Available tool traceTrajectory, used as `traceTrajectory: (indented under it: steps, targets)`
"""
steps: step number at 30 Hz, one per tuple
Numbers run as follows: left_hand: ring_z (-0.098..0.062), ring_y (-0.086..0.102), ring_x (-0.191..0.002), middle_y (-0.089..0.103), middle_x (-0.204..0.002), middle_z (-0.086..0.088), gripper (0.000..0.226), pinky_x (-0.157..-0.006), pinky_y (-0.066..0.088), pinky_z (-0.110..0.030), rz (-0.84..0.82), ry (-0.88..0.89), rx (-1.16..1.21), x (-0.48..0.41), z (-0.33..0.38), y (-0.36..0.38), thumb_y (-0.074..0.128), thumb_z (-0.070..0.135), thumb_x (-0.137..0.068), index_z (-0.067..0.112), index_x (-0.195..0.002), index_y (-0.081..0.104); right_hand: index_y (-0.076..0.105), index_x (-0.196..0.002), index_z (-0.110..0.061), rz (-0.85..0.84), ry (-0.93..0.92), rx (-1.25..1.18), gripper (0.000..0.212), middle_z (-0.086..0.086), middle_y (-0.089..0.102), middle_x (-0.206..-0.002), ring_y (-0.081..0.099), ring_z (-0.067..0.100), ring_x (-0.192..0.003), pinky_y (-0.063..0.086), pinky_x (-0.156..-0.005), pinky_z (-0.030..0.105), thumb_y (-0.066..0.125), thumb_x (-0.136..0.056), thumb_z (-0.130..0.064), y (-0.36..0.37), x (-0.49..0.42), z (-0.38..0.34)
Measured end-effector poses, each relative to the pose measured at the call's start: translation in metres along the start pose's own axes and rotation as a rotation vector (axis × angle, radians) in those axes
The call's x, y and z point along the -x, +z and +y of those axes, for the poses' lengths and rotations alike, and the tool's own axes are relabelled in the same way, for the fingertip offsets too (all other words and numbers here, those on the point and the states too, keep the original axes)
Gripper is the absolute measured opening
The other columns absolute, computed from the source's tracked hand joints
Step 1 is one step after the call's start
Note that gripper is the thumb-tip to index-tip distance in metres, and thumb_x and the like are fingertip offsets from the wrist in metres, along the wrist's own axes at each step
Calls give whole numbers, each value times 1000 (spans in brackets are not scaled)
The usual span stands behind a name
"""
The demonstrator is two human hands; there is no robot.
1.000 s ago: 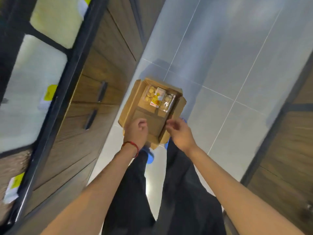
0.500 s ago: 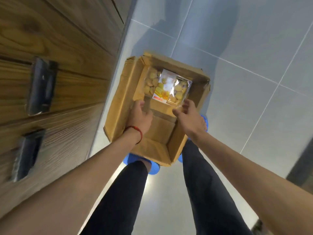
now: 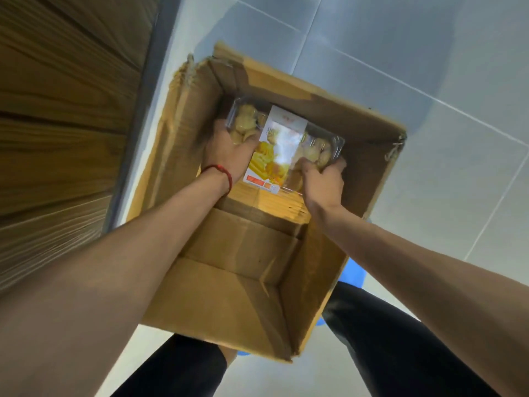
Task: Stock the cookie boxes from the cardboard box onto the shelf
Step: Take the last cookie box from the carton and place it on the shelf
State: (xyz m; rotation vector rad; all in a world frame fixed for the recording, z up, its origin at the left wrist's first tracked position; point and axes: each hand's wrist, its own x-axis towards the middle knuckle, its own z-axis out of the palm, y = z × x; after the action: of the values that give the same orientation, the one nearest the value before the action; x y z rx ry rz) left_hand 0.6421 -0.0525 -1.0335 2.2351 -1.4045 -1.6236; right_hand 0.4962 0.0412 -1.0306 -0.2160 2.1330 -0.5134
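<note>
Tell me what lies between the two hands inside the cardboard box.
The clear cookie box: the left hand grips its left end, the right hand its right end. Seen in the head view.

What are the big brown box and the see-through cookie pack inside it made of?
The cardboard box: brown corrugated cardboard, matte; its torn rim shows fluted layers and its flaps are creased. The cookie box: probably thin clear plastic, glossy; the cookies show through and light glares off it. The printed band around its middle looks like paper or film.

Wood-grain cabinet front (image 3: 57, 124) left — grey tiled floor (image 3: 400, 53) right — blue slipper (image 3: 353, 275) touching black trouser leg (image 3: 400, 339).
</note>
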Motion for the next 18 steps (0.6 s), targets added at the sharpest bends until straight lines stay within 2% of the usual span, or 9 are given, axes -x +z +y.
traceTrajectory:
  steps: [2,5,9,11,13,15,17,18]
  targets:
    - [-27,62,-110,65,-119,-6,69,-96,51,-43,17,-10,-11,2,-2,0,67,53,-67,19,-125,48,35,-143,-10,18,-3,16,64,11,59,-130,58,31,-116,45,-96,33,67,-91,-29,-1,2,0]
    - [-26,63,-103,64,-116,-5,55,-93,52,-40,25,-29,15,21,-2,-6,71,37,-78,18,-123,46,38,-138,-11,16,-10,32,66,9,60,-128,59,32,-116,47,-102,40,71,-86,-34,-9,20,-5]
    - [-18,59,-102,57,-114,0,49,-87,47,-25,80,-25,87,70,10,-25,71,20,-85,11,-124,43,37,-139,-15,-36,-41,72,68,0,59,-128,57,20,-113,43,-100,33,73,-87,-39,-37,63,-17]
    - [-12,54,-97,52,-111,1,45,-81,42,-16,109,-20,105,101,23,-41,73,17,-84,13,-118,44,36,-137,-20,-63,-56,67,71,-7,61,-124,61,15,-111,47,-103,37,75,-83,-44,-56,90,-25]
    - [-6,50,-85,49,-109,1,45,-68,39,-6,104,-18,112,136,35,-59,75,16,-83,16,-112,40,39,-131,-27,-55,-82,47,76,-9,64,-122,65,15,-110,50,-105,46,78,-72,-55,-75,119,-38]
    - [0,47,-80,48,-107,0,48,-65,38,-3,82,-22,116,170,48,-76,76,16,-83,16,-111,37,40,-124,-36,-56,-107,28,76,-14,66,-118,68,14,-108,52,-103,49,79,-64,-62,-95,145,-46]
    - [-10,51,-88,51,-110,-5,50,-69,40,-6,56,-29,129,202,59,-93,78,18,-81,15,-110,36,41,-120,-40,-85,-129,11,68,-16,67,-116,70,12,-106,55,-100,48,81,-68,-55,-116,174,-57]
    - [-17,55,-94,54,-113,-9,53,-75,44,-11,46,-36,137,218,64,-101,79,23,-78,17,-109,37,42,-122,-39,-92,-139,-4,66,-15,68,-116,70,12,-105,56,-99,47,81,-70,-50,-126,189,-61]
